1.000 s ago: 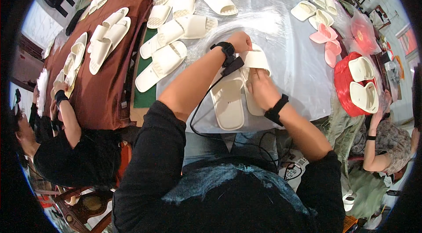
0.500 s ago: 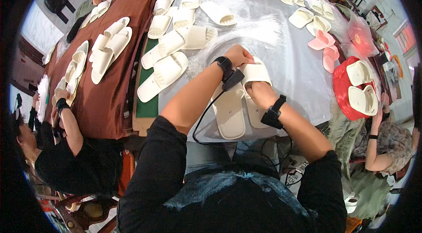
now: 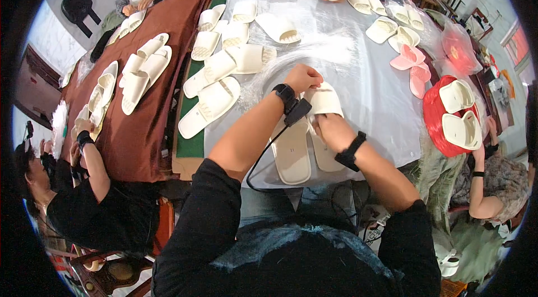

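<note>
A pair of cream slippers lies at the table's near edge in front of me: the left slipper (image 3: 292, 157) is flat, its upper part behind my left wrist, and the right slipper (image 3: 325, 98) shows its broad strap. My right hand (image 3: 335, 130) is at the strap's opening, its fingers curled in under the strap and partly hidden. Just above the strap's far left edge, my left hand (image 3: 304, 78) is closed in a pinch. Whatever is between its fingertips is too small to make out. Both wrists wear black bands, the left with a small cabled box.
Fine clear strands (image 3: 330, 50) are heaped beyond my hands. Several cream slippers (image 3: 210, 106) lie to the left, others on a brown cloth (image 3: 151, 145). Pink slippers (image 3: 409, 57) and a red bundle (image 3: 434, 115) topped with cream slippers are right. Co-workers sit around the table.
My hands stay at the same slipper with only slight finger movement. Across the table, a co-worker's two slippers have come apart, one toward each hand. The whole view has shifted slightly.
</note>
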### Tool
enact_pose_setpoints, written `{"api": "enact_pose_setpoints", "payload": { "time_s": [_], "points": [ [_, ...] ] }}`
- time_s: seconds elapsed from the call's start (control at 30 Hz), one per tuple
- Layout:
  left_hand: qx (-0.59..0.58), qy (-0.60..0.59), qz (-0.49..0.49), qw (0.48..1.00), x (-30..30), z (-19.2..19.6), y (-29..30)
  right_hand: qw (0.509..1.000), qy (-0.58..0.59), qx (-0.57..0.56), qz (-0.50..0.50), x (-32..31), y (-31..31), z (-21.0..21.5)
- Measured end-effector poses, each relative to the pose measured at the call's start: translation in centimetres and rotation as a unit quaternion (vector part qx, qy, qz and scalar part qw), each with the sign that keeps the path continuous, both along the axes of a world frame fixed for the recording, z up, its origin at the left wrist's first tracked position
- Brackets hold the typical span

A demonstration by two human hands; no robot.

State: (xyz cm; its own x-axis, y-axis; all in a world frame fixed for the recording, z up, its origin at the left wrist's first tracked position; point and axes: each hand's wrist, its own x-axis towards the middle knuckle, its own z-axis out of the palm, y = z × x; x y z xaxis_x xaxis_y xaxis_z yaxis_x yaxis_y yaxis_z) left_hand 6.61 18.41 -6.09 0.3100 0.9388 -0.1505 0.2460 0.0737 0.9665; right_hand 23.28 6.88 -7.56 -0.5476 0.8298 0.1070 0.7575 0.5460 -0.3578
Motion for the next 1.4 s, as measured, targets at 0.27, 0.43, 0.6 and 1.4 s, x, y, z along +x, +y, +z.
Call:
{"api": "enact_pose_setpoints", "payload": {
  "time_s": [0.27, 0.43, 0.6, 1.4],
  "points": [
    [0.035, -0.134, 0.110, 0.984, -2.7, 0.2, -3.1, 0.992, 0.051, -0.103, 0.054, 1.8, 0.3, 9.3],
    [0.064, -0.226, 0.135, 0.963, -1.7, 0.0, -5.5, 0.956, 0.277, -0.089, -0.029, -0.7, 2.8, 7.3],
    [0.067, -0.326, 0.189, 0.924, -0.9, -0.5, -6.8, 0.846, 0.456, -0.273, -0.038, -2.3, 5.4, 3.6],
    [0.111, -0.358, 0.247, 0.894, -4.4, -1.0, -7.9, 0.839, 0.531, -0.009, -0.120, -7.2, 3.0, 3.1]
  ]
}}
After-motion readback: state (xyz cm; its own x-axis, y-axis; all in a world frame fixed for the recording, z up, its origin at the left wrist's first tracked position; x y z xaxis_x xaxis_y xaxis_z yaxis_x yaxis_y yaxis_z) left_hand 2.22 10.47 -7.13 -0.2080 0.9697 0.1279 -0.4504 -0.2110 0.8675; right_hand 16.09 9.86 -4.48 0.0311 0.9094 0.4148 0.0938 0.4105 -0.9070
